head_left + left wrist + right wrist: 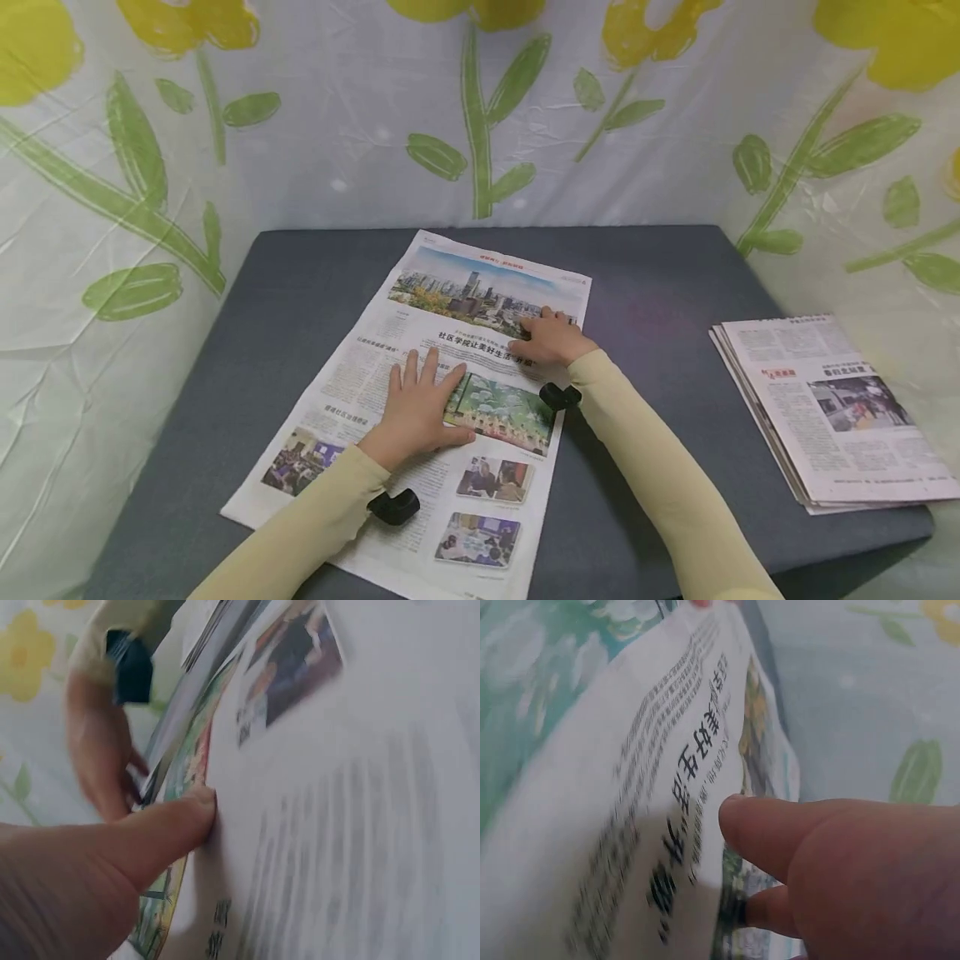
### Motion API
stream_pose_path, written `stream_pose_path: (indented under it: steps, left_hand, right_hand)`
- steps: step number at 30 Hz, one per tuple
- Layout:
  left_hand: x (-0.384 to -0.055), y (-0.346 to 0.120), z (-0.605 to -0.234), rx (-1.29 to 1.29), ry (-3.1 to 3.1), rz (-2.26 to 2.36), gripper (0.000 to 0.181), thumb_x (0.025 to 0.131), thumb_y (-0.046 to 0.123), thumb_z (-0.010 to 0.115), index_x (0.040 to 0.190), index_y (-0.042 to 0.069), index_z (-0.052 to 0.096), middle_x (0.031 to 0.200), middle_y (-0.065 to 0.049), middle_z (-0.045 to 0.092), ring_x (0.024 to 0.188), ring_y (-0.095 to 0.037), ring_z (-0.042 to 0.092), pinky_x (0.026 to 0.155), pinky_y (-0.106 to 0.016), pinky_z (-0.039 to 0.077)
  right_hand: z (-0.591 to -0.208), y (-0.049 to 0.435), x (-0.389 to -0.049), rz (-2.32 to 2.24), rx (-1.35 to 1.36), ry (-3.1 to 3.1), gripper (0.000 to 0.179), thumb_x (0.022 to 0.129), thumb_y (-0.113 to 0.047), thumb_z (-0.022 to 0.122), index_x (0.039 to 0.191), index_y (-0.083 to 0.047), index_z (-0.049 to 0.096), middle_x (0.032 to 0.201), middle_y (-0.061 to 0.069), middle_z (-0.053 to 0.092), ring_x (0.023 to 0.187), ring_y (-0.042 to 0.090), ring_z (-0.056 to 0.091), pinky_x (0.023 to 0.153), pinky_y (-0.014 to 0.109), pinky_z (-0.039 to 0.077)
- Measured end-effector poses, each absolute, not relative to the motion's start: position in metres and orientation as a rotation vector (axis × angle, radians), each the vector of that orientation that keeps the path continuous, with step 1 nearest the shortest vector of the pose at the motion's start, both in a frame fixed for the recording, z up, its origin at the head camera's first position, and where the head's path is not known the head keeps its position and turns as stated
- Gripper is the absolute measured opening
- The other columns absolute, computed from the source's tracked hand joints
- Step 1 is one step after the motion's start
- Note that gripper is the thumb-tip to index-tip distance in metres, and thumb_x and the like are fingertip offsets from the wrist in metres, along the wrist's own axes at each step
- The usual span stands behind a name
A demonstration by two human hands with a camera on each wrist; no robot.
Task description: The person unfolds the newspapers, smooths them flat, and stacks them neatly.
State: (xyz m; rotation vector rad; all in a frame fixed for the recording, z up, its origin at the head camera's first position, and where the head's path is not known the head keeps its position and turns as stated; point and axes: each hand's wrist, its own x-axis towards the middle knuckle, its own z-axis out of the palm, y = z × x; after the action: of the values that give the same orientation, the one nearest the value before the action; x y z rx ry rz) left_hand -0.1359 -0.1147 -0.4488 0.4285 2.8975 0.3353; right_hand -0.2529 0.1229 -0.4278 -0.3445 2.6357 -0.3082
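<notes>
A newspaper (pixel 382 400) lies spread at a slant on the dark table, printed with photos and text columns. Fingers spread wide, my left hand (pixel 418 417) rests on its middle, just left of the green photo; in the left wrist view the thumb (pixel 169 817) lies across the page. Farther up the sheet, my right hand (pixel 557 337) touches the page near its right edge, at the bottom of the city skyline photo (pixel 480 287). In the right wrist view its thumb (pixel 761 829) and a finger (pixel 772 911) meet the paper beside a bold headline.
A stack of folded newspapers (pixel 825 417) sits at the table's right side. The dark grey table (pixel 645 275) ends at a flower-printed curtain (pixel 345 167) along the back and both sides. Each wrist wears a black band (pixel 393 507).
</notes>
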Motion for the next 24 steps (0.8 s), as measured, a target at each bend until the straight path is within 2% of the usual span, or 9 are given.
stream_pose_path:
  steps: [5, 11, 18, 24]
  left_hand:
    - [-0.145, -0.097, -0.454, 0.439, 2.849, 0.329, 0.105, 0.077, 0.073, 0.073, 0.162, 0.029, 0.030, 0.172, -0.022, 0.007, 0.156, -0.053, -0.001, 0.122, -0.073, 0.007]
    - [-0.161, -0.086, -0.464, 0.396, 2.868, 0.307, 0.114, 0.073, 0.084, 0.067, 0.164, 0.033, 0.021, 0.172, -0.020, -0.002, 0.157, -0.051, -0.009, 0.123, -0.071, 0.002]
    - [-0.175, -0.078, -0.469, 0.338, 2.841, 0.449, 0.112, 0.075, 0.081, 0.068, 0.164, 0.032, 0.021, 0.172, -0.020, -0.003, 0.155, -0.053, -0.010, 0.122, -0.073, 0.001]
    - [-0.182, -0.072, -0.472, 0.295, 2.842, 0.455, 0.114, 0.075, 0.083, 0.066, 0.165, 0.033, 0.017, 0.172, -0.019, -0.006, 0.155, -0.052, -0.013, 0.122, -0.072, -0.002]
  right_hand:
    - [-0.431, 0.113, -0.261, -0.361, -0.294, 2.649, 0.074, 0.103, -0.054, 0.049, 0.162, -0.015, 0.030, 0.170, 0.027, 0.010, 0.156, 0.054, 0.005, 0.121, 0.069, 0.020]
    - [-0.440, 0.105, -0.270, -0.384, -0.242, 2.697, 0.075, 0.104, -0.051, 0.049, 0.165, -0.016, 0.021, 0.171, 0.025, -0.001, 0.157, 0.051, -0.001, 0.124, 0.067, 0.013]
    - [-0.455, 0.109, -0.286, -0.324, -0.300, 2.747, 0.074, 0.107, -0.051, 0.040, 0.166, -0.018, 0.011, 0.171, 0.024, -0.006, 0.158, 0.048, -0.006, 0.126, 0.064, 0.007]
    - [-0.456, 0.113, -0.298, -0.374, -0.324, 2.737, 0.074, 0.107, -0.052, 0.040, 0.166, -0.019, 0.011, 0.172, 0.021, -0.008, 0.158, 0.047, -0.009, 0.127, 0.063, 0.002]
